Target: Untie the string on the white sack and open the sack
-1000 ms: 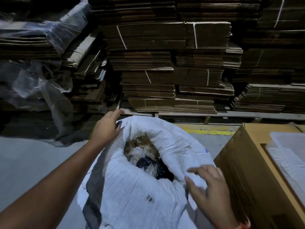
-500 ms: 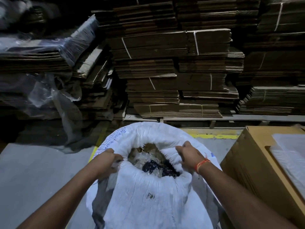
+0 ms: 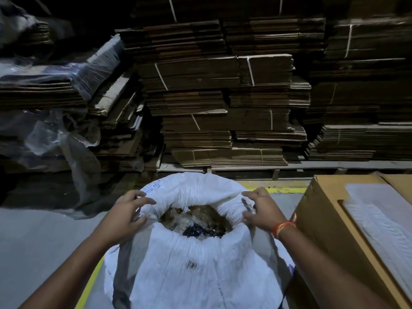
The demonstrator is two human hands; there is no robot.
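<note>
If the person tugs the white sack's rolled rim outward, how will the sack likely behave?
The white sack looks floppy: its wall is pleated and the rim folds over under the left hand and right hand. It probably won't tip easily, since it bulges full. The woven surface may slide under the fingers.

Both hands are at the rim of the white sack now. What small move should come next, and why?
Probably roll the rim outward and down. The left hand and right hand sit on opposite sides of the white sack, whose mouth is already open on clear plastic and dark items. No string shows. The gathered rim bunches inward, so folding it back should hold the sack open.
</note>
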